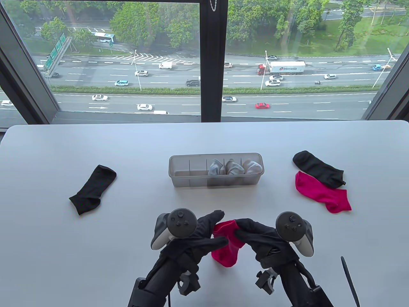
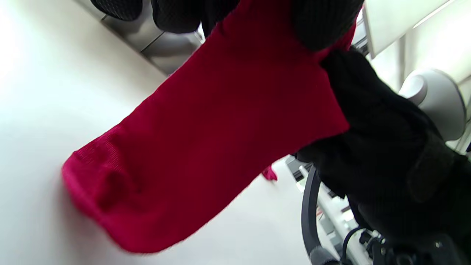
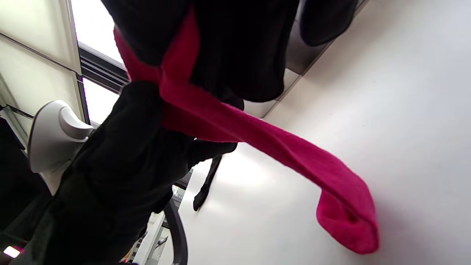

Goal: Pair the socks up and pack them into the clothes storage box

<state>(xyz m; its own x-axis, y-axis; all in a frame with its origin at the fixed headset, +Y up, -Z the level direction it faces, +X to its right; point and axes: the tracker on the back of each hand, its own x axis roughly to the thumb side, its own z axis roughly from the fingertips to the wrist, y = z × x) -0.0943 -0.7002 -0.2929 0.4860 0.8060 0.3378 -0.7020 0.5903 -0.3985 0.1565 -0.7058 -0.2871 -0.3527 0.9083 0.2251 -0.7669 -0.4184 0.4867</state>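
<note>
Both hands are holding one pink sock (image 1: 225,247) above the near middle of the table (image 1: 64,243). The left hand (image 1: 204,235) and the right hand (image 1: 255,236) are each pinching the sock's open end between curled fingers, one at each side. The sock is hanging down from this grip, with its closed toe end touching the tabletop; its fabric is a plain, bright pink, finely ribbed knit. A second pink sock (image 1: 322,192) is lying flat at the right, just beside a black sock (image 1: 318,168) on its far side. Another black sock (image 1: 92,189) is lying well apart at the left. The clear storage box (image 1: 185,179) is standing at the centre, with three grey bundles (image 1: 235,167) sitting in its right-hand compartments.
</note>
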